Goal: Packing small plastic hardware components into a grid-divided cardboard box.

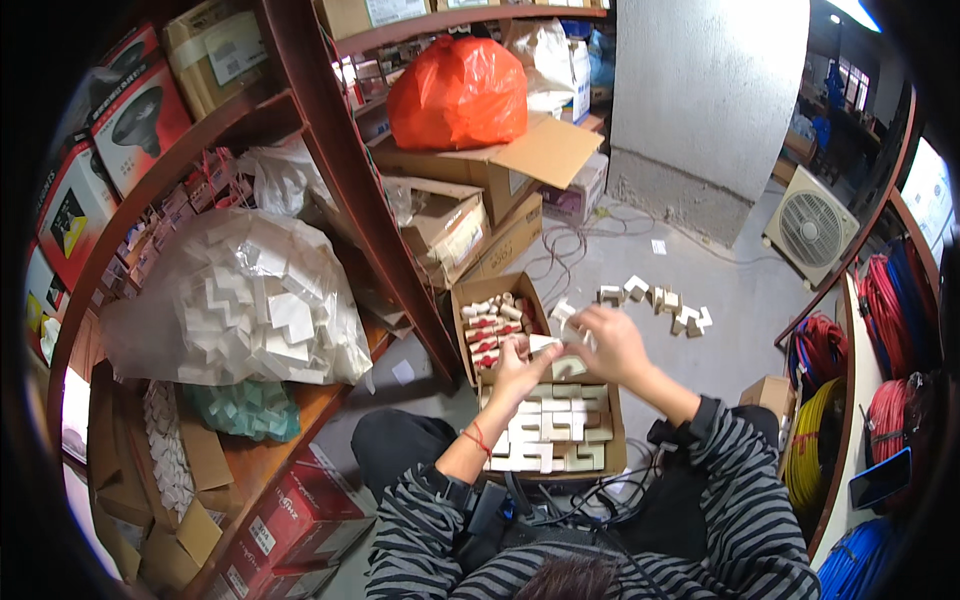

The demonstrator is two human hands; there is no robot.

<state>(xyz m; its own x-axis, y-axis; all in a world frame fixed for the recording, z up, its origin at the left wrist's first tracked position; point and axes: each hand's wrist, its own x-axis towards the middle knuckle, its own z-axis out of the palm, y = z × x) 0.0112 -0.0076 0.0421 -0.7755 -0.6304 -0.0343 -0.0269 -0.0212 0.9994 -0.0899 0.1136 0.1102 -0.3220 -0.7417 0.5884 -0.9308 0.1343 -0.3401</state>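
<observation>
My left hand (516, 371) pinches a white plastic trunking fitting (543, 343) between thumb and fingers. Close against it, my right hand (613, 346) curls its fingers around another pale piece, blurred and partly hidden by the fingers. Below both hands is an open cardboard box (619, 431) packed with rows of cream-coloured angled fittings (555, 420). Just beyond my left hand, a second open carton (459, 315) contains red-handled valves (486, 341) and short white pipe fittings (504, 307).
Loose cream fittings (667, 301) lie on the grey floor (720, 360) beyond my right hand. A clear bag of white fittings (262, 307) bulges from the left shelf. Cables (559, 251) trail by a concrete pillar (675, 105). A box fan (811, 225) and wire coils (814, 442) stand right.
</observation>
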